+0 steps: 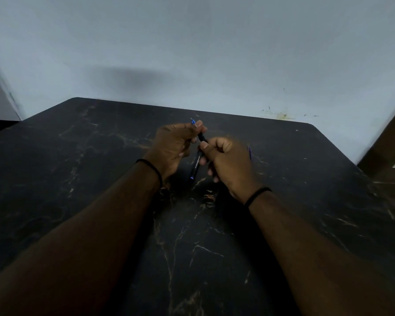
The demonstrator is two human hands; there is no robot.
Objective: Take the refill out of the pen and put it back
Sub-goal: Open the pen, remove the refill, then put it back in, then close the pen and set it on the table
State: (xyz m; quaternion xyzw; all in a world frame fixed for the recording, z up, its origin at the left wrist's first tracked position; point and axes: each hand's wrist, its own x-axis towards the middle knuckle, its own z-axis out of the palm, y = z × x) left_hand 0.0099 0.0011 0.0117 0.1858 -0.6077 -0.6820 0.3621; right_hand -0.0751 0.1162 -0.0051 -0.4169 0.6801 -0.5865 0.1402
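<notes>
Hands met above the dark marble-veined table (78, 179). The left hand (172, 145) pinched the upper, far part of the black pen (197, 159), its blue tip (193, 121) sticking out just past the thumb. The right hand (226, 160), just beside the left and nearer the person, curled round the pen's middle; the lower end with a blue mark hung below and between both hands. Whether the refill sat fully inside could not be told. A black band (154, 167) circled each wrist.
</notes>
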